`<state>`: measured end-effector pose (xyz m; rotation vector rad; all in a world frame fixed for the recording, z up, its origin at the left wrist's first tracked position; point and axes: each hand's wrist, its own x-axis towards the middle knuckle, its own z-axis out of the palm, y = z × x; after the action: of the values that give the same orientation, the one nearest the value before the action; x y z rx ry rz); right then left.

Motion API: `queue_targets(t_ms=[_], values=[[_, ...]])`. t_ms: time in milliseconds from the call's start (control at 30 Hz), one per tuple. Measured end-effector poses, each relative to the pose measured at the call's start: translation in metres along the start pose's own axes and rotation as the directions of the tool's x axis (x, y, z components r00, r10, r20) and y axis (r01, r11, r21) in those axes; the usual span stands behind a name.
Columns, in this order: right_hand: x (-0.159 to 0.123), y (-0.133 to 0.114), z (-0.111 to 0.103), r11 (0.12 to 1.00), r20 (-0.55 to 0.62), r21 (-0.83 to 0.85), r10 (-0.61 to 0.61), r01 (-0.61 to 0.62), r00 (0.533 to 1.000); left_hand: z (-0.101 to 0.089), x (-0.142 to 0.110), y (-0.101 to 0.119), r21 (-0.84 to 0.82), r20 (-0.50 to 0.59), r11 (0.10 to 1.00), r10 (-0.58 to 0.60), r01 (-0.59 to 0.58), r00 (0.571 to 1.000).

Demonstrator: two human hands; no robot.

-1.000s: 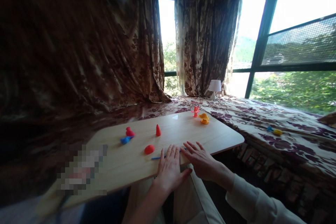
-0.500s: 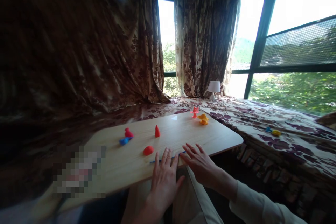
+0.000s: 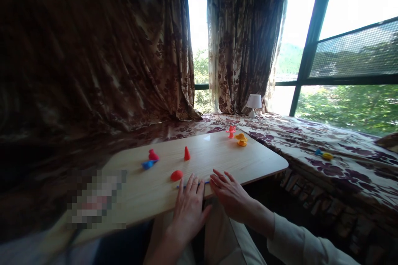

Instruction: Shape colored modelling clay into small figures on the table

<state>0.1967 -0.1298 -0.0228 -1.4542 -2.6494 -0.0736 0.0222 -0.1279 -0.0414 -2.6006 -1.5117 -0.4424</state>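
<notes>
A thin blue strand (image 3: 207,182), like rolled modelling clay, lies along the near edge of the pale wooden table (image 3: 124,198). My left hand (image 3: 190,203) rests flat over it, fingers stretched forward and thumb out to the side. Just to the right, my right hand (image 3: 229,195) is laid palm down at the strand's right end, its fingers extended. Part of the strand is hidden beneath the hands. Close to my left fingertips sits a red dome-shaped lump (image 3: 176,175). Farther back a red cone (image 3: 187,153) stands upright.
At the table's left are a dark pink piece (image 3: 153,155) and a blue piece (image 3: 148,165). A pink figure (image 3: 231,131) and a yellow piece (image 3: 241,140) stand at the far right corner. A blurred-out item (image 3: 96,201) lies near left. A white lamp (image 3: 254,102) stands behind.
Both hands have slid a little to the left over the blue strand. My right hand now covers its right end, which stuck out beyond the fingers before.
</notes>
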Motion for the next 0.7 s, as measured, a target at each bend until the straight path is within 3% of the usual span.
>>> queue_targets(t_ms=[300, 700], values=[[-0.001, 0.007, 0.008, 1.000, 0.025, -0.006, 0.025, -0.025, 0.999, -0.007, -0.002, 0.002, 0.009, -0.006, 1.000, -0.006, 0.006, 1.000], [-0.002, 0.011, 0.002, 0.997, 0.026, -0.009, 0.074, -0.074, 0.997, -0.003, 0.000, -0.003, 0.008, -0.014, 1.000, -0.030, 0.030, 0.999]])
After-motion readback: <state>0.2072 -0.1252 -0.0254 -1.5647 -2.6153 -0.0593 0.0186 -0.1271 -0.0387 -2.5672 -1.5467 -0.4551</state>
